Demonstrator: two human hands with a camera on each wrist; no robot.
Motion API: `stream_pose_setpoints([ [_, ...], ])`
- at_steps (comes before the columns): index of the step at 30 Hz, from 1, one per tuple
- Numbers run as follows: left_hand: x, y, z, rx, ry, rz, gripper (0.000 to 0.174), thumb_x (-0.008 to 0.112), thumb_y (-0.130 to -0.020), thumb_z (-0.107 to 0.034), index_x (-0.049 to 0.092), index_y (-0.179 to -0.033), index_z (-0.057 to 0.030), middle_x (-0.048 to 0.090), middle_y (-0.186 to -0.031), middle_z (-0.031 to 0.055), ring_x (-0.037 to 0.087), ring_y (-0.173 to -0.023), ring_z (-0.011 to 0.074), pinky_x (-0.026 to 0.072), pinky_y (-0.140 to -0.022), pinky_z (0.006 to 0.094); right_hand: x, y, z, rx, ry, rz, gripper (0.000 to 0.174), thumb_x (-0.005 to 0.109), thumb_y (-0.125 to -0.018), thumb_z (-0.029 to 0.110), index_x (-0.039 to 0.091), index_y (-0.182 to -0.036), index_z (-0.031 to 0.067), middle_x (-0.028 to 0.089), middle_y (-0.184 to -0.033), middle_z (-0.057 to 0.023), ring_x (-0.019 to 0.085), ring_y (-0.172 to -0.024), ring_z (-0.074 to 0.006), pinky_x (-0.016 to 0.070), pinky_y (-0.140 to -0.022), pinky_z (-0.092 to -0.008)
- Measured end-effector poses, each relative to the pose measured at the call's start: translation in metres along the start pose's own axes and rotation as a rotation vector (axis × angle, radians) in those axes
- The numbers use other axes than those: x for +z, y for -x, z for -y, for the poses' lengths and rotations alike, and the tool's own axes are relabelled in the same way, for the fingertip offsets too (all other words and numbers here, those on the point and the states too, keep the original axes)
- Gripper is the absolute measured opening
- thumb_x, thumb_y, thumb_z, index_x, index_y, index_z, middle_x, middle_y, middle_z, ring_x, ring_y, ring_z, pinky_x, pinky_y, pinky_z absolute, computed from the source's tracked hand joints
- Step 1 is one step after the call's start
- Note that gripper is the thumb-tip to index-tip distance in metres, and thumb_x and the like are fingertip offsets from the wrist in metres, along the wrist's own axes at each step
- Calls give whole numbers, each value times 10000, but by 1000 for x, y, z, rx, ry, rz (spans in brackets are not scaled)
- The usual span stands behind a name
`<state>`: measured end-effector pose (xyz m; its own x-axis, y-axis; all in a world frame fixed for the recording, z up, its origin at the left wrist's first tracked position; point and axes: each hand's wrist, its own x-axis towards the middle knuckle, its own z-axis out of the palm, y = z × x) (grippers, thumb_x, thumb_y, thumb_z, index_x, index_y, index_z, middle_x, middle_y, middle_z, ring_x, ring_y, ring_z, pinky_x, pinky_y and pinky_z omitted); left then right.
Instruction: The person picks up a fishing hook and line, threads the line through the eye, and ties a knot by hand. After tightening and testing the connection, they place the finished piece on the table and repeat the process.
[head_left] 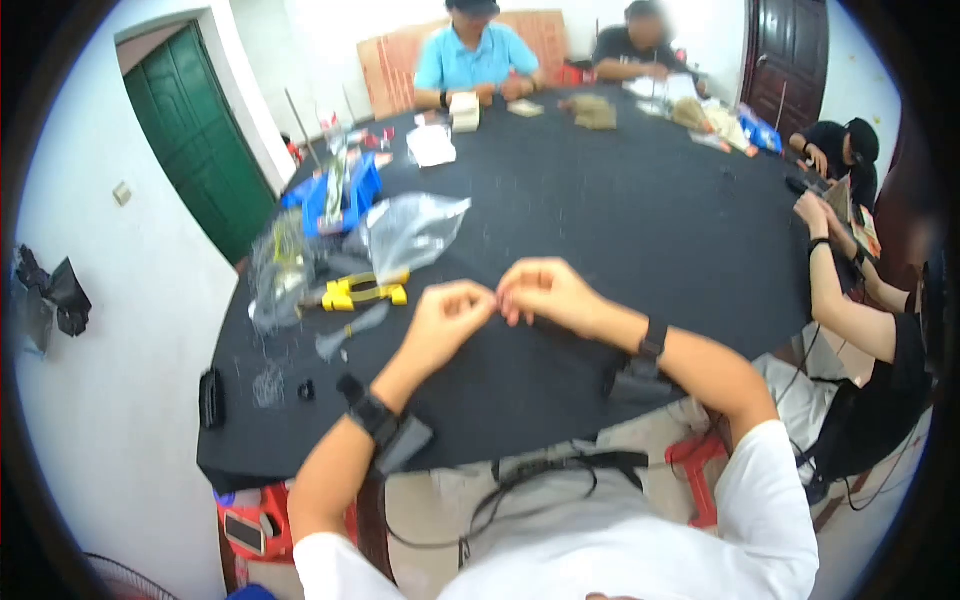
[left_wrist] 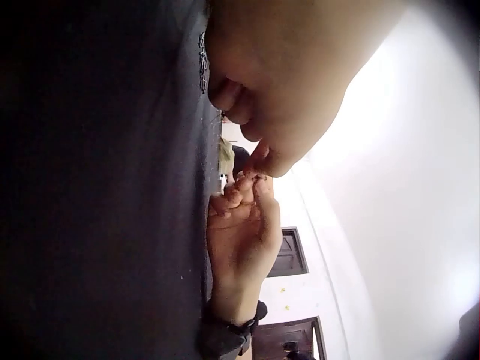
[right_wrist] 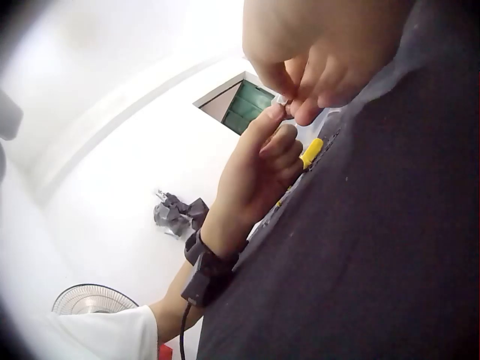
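Just above the black-covered table (head_left: 620, 215), my left hand (head_left: 446, 318) and right hand (head_left: 555, 295) meet at their fingertips. Thumb and forefinger of each pinch a tiny dark piece (right_wrist: 286, 106) between them; I cannot tell what it is. In the left wrist view the right hand (left_wrist: 244, 236) faces the left one, its other fingers curled loosely. The right wrist view has the left hand (right_wrist: 255, 169) with its thumb up at the piece. Yellow-handled pliers (head_left: 365, 291) lie left of my left hand, near a clear plastic bag (head_left: 415, 230).
Beyond the pliers are a blue bin (head_left: 340, 195) and more crumpled plastic (head_left: 280, 275). A tangle of fine thread (head_left: 268, 385) and a black case (head_left: 211, 398) lie at the left edge. Other people sit around the far and right sides, with stacks of cards (head_left: 465, 112) before one.
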<state>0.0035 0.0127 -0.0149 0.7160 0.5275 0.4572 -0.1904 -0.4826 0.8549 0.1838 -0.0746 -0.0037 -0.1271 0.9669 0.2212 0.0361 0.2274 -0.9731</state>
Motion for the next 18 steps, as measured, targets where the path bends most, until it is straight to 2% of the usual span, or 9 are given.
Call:
stream_pose_setpoints([
  [1,-5,1,-5,-131,-41,34,149,614,-855,-136,672,-869,1,456,-554,-91,309,-487,-18,226,-441,196,2,4,-2,24,-52,-10,141,556,-883,138,603,-931,14,645,-841,-76,626,-730,-130,456,-587,-227],
  [2,-4,2,-11,-148,-48,23,145,622,-846,-141,674,-855,-6,433,-537,-90,304,-487,-15,220,-435,205,-1,1,2,16,-78,-16,144,556,-883,142,603,-929,14,647,-846,-76,626,-730,-131,457,-589,-229],
  [4,-7,0,-4,-114,-170,39,134,632,-833,-140,677,-836,-14,417,-524,-90,309,-488,-15,216,-434,204,0,1,7,36,-44,4,168,542,-896,163,608,-925,11,650,-861,-77,624,-736,-129,456,-605,-224],
  [8,-5,1,1,-128,-103,-13,137,641,-820,-155,682,-814,-25,408,-500,-88,307,-473,-5,226,-433,207,-4,-3,5,45,-68,-5,141,567,-874,134,611,-924,9,650,-860,-71,625,-748,-127,458,-612,-223],
  [11,-11,1,0,-163,-231,11,140,622,-853,-143,671,-855,-12,567,-636,-74,414,-537,-14,312,-481,159,-1,2,7,62,-28,-9,121,588,-844,86,613,-942,20,650,-860,-65,622,-750,-114,456,-623,-215],
  [12,-11,1,-4,-154,-197,-60,221,643,-819,-232,675,-747,-25,425,-476,-53,337,-465,5,254,-430,228,-4,2,5,32,-77,-35,150,601,-829,81,611,-967,26,653,-862,-65,626,-758,-111,451,-616,-209],
  [14,-24,-2,-24,-239,-504,-89,286,625,-819,-296,667,-707,-36,435,-465,-4,361,-443,47,288,-431,262,-8,1,12,40,41,-75,156,600,-822,69,619,-958,-5,662,-855,-76,635,-771,-119,480,-631,-224],
  [17,-50,-6,-29,-35,-753,-333,302,630,-783,-325,646,-672,-45,463,-471,65,433,-433,157,329,-443,318,-25,-2,6,-92,369,-101,137,601,-818,64,632,-931,-8,669,-850,-81,643,-797,-123,496,-682,-227],
  [18,-57,-7,-35,-108,-767,-392,306,630,-777,-336,641,-665,-52,482,-480,58,469,-439,186,348,-447,324,-30,-3,3,-98,358,-165,114,598,-818,57,639,-904,-6,674,-844,-83,647,-815,-125,503,-714,-234],
])
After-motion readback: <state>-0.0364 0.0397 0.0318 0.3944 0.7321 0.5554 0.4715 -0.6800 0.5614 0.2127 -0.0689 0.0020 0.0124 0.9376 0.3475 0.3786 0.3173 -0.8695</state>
